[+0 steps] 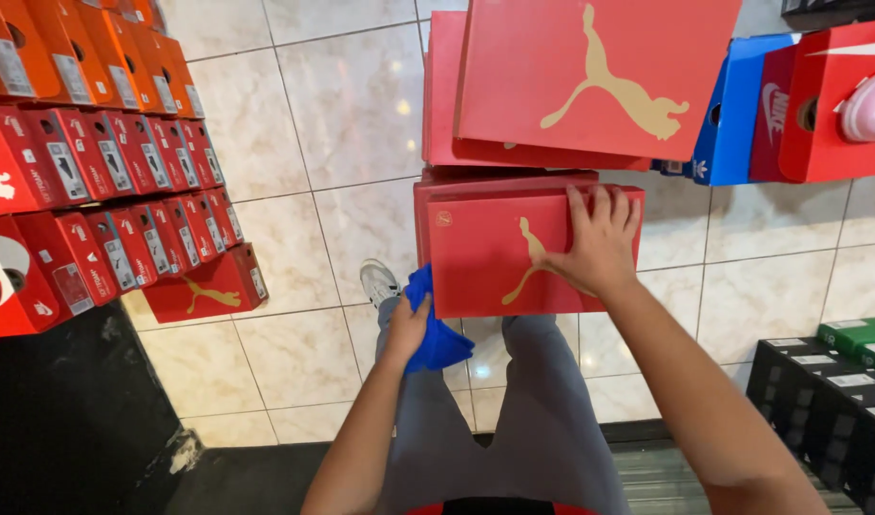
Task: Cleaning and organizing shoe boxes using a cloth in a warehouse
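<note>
The head camera looks straight down on a person who sits or stands over a floor of glossy, pale marble-look tiles (361,105). The right hand (598,243) lies flat on the lid of a red shoe box (485,253), with the fingers spread a little and pointing away from the person, toward the far edge of the lid. The box is of smooth cardboard, rectangular, with a gold animal figure printed on the lid. It rests on top of another red box of the same kind, just in front of the person's knees, and its long axis runs from left to right across the view. The left hand (406,329) is closed around a blue cloth (436,329), soft and crumpled, which touches the near left corner of the box and hangs against the grey trousers (533,410). A grey sneaker (378,281) shows on the floor beside the cloth.

Beyond the box, a bigger pile of red boxes (590,76) with the same gold figure stands slightly turned. To its right are a blue box (733,110) and a red box with a round hole in the end (829,105). On the left, many red and orange boxes (104,172) lie in tight rows with white labels on their ends, and one red box (208,286) lies alone near them. Black boxes (824,391) and green boxes (857,334) stand at the right edge.
</note>
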